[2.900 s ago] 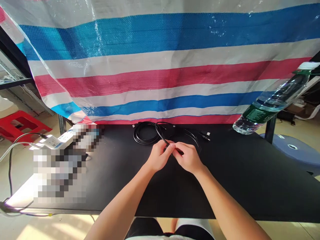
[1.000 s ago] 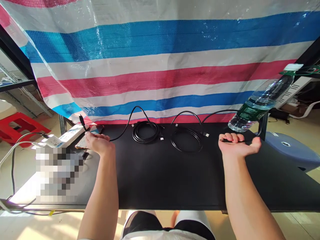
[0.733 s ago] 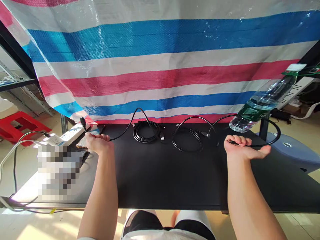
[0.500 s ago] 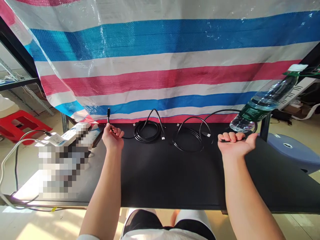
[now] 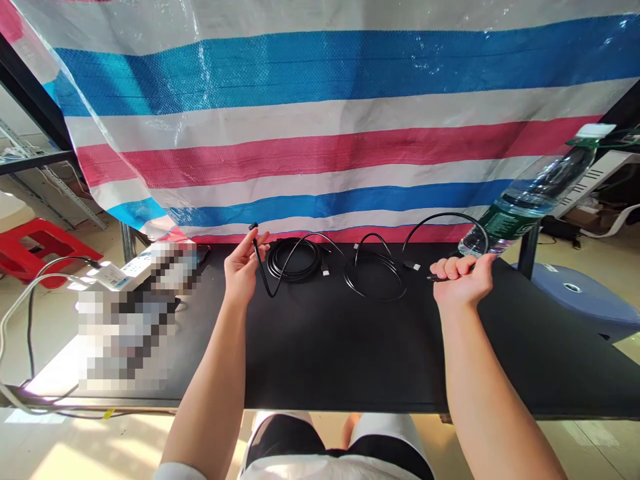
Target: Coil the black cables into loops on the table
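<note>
My left hand [image 5: 242, 267] pinches a black cable [image 5: 261, 270] near its end, above the back left of the black table [image 5: 345, 360]. The cable hangs in a loop beside the fingers and runs right. My right hand [image 5: 463, 279] has its fingers curled round another black cable [image 5: 445, 215], whose tip sticks out on the left of the fist. Between my hands lie a tight black coil [image 5: 295, 277] and a looser black coil [image 5: 375, 297], with light-coloured plugs near them.
A water bottle [image 5: 525, 207] leans behind my right hand. A white power strip [image 5: 137, 263] and blurred items are at the left. Striped sheeting [image 5: 320, 153] hangs behind the table. A red stool [image 5: 40, 247] and a blue stool [image 5: 583, 293] stand beyond the ends.
My left hand has moved right and its cable now hangs in a loop. My right hand has shifted slightly left, and its cable arches higher above the fist.
</note>
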`<action>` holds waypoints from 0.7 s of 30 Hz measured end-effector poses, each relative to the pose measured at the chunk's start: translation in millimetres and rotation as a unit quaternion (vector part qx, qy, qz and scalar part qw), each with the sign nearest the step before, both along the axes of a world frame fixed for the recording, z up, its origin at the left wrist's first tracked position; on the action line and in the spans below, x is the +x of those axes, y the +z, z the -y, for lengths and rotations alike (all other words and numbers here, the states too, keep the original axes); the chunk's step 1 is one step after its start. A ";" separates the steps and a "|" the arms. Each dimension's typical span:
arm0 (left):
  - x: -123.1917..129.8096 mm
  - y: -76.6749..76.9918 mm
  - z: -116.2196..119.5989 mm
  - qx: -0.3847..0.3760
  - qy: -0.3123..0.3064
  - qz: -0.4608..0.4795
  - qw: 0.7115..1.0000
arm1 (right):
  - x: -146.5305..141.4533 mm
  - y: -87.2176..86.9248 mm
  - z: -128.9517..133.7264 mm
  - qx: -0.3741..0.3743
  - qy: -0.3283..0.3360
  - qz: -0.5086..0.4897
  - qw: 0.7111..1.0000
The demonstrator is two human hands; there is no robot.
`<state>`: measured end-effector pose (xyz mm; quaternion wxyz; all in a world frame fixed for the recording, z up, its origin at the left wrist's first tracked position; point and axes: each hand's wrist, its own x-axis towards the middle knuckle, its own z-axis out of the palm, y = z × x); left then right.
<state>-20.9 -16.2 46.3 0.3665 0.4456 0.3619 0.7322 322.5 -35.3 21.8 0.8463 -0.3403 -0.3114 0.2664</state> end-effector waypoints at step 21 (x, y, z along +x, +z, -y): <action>-11.2 0.9 -0.3 -0.291 0.160 -0.455 0.826 | -12.7 -5.8 -6.0 -0.141 0.044 0.136 0.980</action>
